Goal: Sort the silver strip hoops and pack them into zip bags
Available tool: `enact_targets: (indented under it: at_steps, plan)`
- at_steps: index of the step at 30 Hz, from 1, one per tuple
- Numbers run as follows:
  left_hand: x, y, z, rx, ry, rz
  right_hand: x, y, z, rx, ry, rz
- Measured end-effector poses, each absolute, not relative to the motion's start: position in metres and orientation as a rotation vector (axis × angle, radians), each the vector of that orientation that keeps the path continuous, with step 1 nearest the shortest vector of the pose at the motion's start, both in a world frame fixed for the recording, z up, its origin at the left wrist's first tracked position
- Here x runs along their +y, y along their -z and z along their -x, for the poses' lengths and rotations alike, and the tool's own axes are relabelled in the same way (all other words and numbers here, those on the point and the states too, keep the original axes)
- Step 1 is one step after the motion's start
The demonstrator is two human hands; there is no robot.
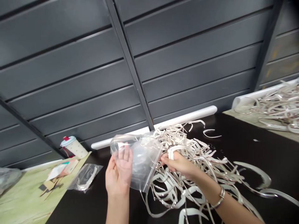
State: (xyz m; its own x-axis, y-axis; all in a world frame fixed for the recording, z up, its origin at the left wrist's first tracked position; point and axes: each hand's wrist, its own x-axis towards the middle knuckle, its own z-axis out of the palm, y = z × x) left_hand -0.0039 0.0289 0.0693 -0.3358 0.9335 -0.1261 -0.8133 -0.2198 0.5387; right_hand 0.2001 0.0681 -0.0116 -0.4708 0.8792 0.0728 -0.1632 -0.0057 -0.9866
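My left hand point(119, 174) is raised palm toward me at the left part of a clear plastic bag point(143, 161). Its fingers show through the film, and the bag rests in its hold. On the right, my right hand point(178, 163) pinches a white curved strip point(171, 152) beside the bag's right edge; whether its fingertips touch the bag I cannot tell. A silvery bangle circles that wrist. Behind and below the right hand spreads a tangled heap of white curved strips point(193, 189) with shiny edges.
A bagged white strip point(87, 179) lies left on the black table point(77, 205). Beyond it stand a cup with a red-topped lid point(74, 147) and paper scraps point(52, 185). White rolls point(187, 116) lie along the grey panelled wall. Another strip heap point(280, 105) is far right.
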Motion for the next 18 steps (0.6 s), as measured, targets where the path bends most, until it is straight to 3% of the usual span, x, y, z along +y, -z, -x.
enact_targets:
  at_steps: [9, 14, 18]
  plan:
    - [0.03, -0.055, 0.019, 0.559, -1.732, -0.478, 0.056, 0.004, -0.19, -1.196, -1.855, 0.544]
    - [0.038, -0.055, 0.02, 0.791, -1.726, -0.431, 0.057, 0.001, -0.199, -1.213, -1.752, 0.542]
    - [0.043, -0.053, 0.016, 1.152, -2.012, -0.577, 0.053, -0.012, -0.209, -1.302, -1.562, 0.602]
